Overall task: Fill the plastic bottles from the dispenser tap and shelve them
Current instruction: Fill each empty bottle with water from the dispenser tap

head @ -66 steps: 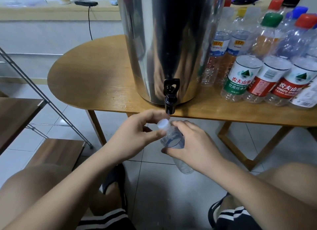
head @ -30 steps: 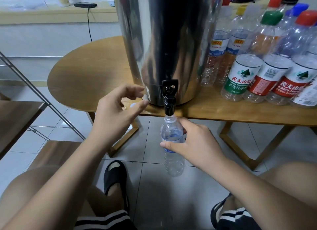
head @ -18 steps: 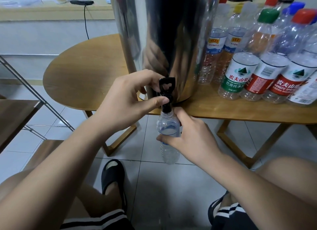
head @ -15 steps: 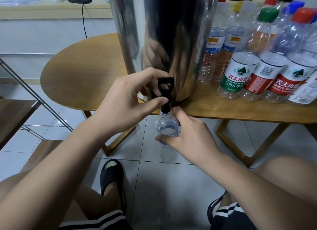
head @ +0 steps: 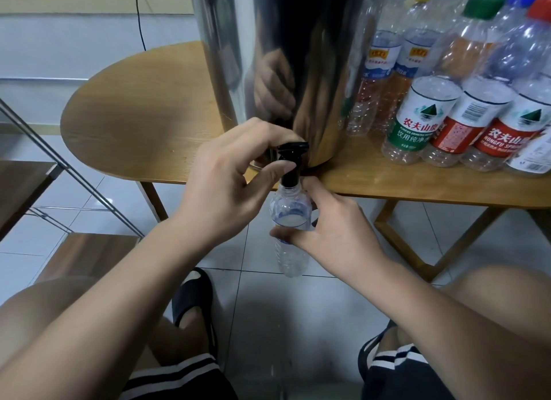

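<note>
A big steel dispenser [head: 280,56] stands on the wooden table [head: 143,122], its black tap [head: 290,161] hanging over the front edge. My left hand [head: 229,176] grips the tap lever, fingers curled over the top and thumb against the spout. Under the spout my right hand [head: 334,229] holds a small clear plastic bottle [head: 290,220] upright by its upper body, its open mouth right beneath the tap. I cannot tell whether water is flowing.
Several capped plastic bottles [head: 423,116] crowd the table to the right of the dispenser. A metal-framed shelf with wooden boards [head: 86,250] stands at the left. My knees and a black slipper [head: 193,295] are over the tiled floor below.
My left hand took the cap off, set it aside, then moved to the tap and closed on its lever. The lever has tipped forward. My right hand brought the bottle up under the spout.
</note>
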`<act>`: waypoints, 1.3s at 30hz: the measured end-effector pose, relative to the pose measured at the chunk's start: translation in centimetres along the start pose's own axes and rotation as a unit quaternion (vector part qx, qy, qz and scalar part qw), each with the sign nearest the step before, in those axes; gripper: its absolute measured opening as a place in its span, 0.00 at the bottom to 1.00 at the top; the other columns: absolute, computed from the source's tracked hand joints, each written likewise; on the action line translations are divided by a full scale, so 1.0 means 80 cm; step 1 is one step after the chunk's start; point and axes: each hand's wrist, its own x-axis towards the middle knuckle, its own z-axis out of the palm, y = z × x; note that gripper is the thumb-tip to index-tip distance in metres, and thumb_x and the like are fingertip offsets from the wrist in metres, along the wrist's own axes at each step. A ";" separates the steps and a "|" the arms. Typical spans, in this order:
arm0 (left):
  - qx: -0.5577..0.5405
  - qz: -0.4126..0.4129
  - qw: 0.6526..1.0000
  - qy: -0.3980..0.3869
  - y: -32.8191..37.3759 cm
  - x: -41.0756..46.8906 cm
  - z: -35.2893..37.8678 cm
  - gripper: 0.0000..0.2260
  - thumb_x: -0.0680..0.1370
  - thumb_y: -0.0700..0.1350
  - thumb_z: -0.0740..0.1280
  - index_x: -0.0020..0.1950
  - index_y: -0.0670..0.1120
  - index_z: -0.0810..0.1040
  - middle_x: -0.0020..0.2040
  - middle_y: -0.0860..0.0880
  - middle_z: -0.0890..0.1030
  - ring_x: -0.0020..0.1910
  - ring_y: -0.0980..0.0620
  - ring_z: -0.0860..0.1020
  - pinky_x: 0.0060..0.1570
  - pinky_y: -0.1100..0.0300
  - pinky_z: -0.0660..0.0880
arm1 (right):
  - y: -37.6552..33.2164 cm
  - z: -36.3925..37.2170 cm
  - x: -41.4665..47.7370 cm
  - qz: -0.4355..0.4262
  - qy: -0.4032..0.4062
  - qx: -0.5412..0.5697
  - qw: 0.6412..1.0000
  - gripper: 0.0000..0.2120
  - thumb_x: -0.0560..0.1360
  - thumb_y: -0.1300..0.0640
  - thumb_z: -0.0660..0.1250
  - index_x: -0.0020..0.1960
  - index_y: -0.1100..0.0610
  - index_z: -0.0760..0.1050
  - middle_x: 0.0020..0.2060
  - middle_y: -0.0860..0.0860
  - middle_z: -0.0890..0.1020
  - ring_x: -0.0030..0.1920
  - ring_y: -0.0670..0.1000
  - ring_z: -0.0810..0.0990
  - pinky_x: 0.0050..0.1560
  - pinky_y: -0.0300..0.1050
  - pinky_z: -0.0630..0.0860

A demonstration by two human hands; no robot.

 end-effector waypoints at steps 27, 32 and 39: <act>-0.035 -0.051 0.998 0.031 0.011 -0.007 0.013 0.08 0.82 0.35 0.73 0.60 0.41 0.84 0.53 0.48 0.85 0.51 0.52 0.82 0.50 0.65 0.75 | 0.002 0.010 0.001 -0.018 0.029 0.008 0.999 0.39 0.66 0.30 0.81 0.71 0.40 0.71 0.55 0.42 0.86 0.55 0.53 0.85 0.49 0.52 0.83; -0.034 -0.053 0.997 0.033 0.010 -0.008 0.013 0.08 0.82 0.35 0.73 0.61 0.41 0.84 0.54 0.47 0.85 0.52 0.53 0.83 0.50 0.66 0.75 | 0.002 0.009 0.002 -0.021 0.031 0.010 0.999 0.39 0.66 0.28 0.80 0.72 0.39 0.71 0.56 0.42 0.86 0.57 0.52 0.86 0.51 0.52 0.83; -0.035 -0.055 0.997 0.035 0.011 -0.007 0.014 0.09 0.82 0.35 0.73 0.62 0.41 0.83 0.54 0.47 0.85 0.52 0.52 0.82 0.50 0.65 0.75 | 0.003 0.009 0.002 -0.020 0.029 0.012 0.999 0.40 0.66 0.28 0.80 0.71 0.39 0.71 0.56 0.41 0.86 0.57 0.51 0.86 0.51 0.52 0.83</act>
